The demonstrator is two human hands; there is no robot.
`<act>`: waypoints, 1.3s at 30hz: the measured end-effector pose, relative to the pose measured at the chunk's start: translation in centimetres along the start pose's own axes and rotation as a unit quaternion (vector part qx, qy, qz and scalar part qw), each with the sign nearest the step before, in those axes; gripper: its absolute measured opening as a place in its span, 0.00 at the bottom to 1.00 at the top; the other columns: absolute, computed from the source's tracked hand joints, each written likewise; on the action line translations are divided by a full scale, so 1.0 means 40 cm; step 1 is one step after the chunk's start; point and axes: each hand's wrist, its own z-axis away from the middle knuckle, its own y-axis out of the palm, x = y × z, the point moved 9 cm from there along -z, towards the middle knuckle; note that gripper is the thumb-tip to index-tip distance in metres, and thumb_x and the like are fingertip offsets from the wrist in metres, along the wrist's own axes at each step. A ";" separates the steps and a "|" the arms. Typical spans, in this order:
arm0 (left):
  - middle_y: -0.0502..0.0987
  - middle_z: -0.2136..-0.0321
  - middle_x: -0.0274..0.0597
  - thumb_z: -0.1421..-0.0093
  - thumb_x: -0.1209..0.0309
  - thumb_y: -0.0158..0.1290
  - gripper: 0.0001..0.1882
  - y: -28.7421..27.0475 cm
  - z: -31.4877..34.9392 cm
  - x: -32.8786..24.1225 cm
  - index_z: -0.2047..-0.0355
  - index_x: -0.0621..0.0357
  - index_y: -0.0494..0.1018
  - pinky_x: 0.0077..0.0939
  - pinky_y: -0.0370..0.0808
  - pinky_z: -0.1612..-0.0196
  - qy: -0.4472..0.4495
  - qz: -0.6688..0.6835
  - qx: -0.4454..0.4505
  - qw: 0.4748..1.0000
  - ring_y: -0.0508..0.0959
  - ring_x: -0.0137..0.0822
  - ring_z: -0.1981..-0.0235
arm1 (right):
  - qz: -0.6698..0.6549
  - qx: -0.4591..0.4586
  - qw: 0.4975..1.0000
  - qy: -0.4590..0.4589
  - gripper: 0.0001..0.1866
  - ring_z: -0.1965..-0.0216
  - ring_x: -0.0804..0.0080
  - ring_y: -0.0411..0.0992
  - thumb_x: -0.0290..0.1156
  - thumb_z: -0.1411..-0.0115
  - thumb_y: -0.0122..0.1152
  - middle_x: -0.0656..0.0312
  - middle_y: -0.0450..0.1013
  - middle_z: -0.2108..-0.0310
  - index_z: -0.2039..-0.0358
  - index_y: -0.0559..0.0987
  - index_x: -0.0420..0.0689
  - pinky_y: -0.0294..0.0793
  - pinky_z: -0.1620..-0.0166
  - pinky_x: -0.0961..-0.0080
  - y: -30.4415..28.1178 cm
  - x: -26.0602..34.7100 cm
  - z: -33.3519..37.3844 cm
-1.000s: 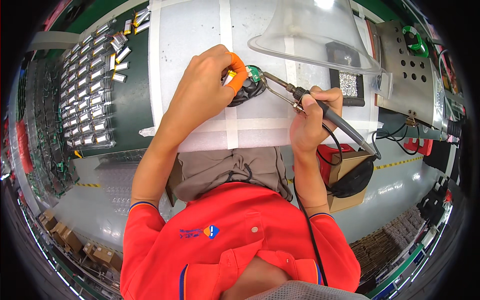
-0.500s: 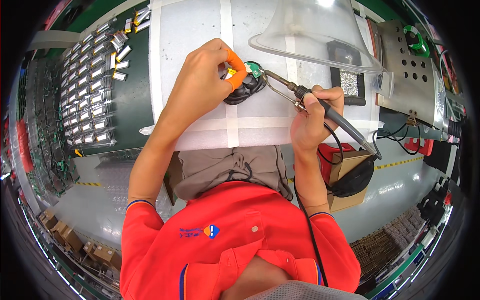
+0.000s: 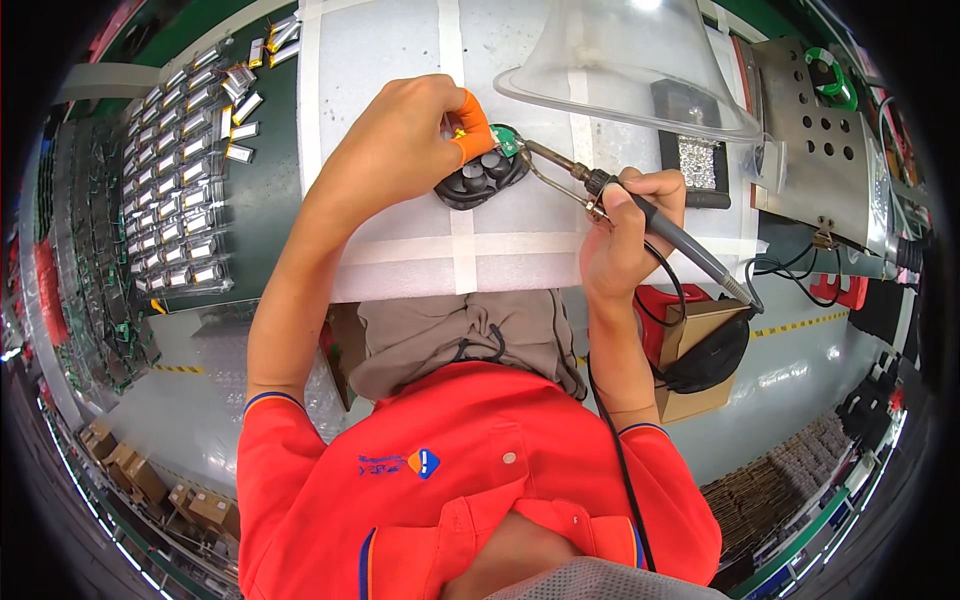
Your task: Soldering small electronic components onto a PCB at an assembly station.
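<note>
My left hand (image 3: 405,140), with orange finger cots on thumb and forefinger, is closed in a pinch at the edge of a small green circuit board (image 3: 509,143). Between its fingers a bit of yellow shows, which looks like the end of a pouch battery (image 3: 459,132); the rest is hidden. The board lies at the far side of a black rounded holder (image 3: 483,181) with knobs on it. My right hand (image 3: 632,225) grips a soldering iron (image 3: 680,240) like a pen. Its tip and a thin curved metal feed tube meet at the board's right edge.
A clear plastic fume hood (image 3: 630,80) hangs just beyond the iron. Right of it stand a black-framed tray (image 3: 702,165) of silvery bits, a perforated metal box (image 3: 815,130) and a green solder spool (image 3: 832,80). Rows of pouch batteries (image 3: 180,190) lie at left. A cable hangs beside my right arm.
My left hand has shifted slightly left and turned, uncovering more of the black holder's knobs. The yellow piece has moved a little up and left. The iron stays almost still at the board.
</note>
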 end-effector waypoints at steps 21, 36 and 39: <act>0.75 0.75 0.48 0.52 0.77 0.57 0.03 0.001 0.018 -0.061 0.77 0.64 0.76 0.39 0.70 0.63 0.060 -0.087 -0.048 0.993 0.74 0.47 0.68 | 0.008 -0.014 1.000 -0.023 0.07 0.80 0.81 0.59 0.21 0.49 0.52 0.65 0.61 0.79 0.70 0.65 0.42 0.60 0.76 0.85 -0.039 0.026 -0.006; 0.72 0.73 0.46 0.53 0.81 0.56 0.04 -0.004 0.031 -0.076 0.74 0.64 0.75 0.36 0.66 0.62 0.052 -0.123 -0.049 0.990 0.69 0.46 0.68 | -0.055 -0.153 0.986 -0.040 0.09 0.81 0.80 0.60 0.35 0.34 0.45 0.64 0.66 0.79 0.62 0.70 0.43 0.57 0.78 0.82 -0.356 0.113 0.024; 0.73 0.73 0.44 0.52 0.79 0.57 0.04 -0.005 0.033 -0.080 0.74 0.63 0.75 0.35 0.65 0.61 0.055 -0.145 -0.047 0.987 0.70 0.45 0.67 | -0.052 -0.197 0.978 0.035 0.09 0.78 0.81 0.62 0.35 0.35 0.49 0.65 0.69 0.73 0.63 0.70 0.43 0.58 0.78 0.84 -0.380 0.061 0.011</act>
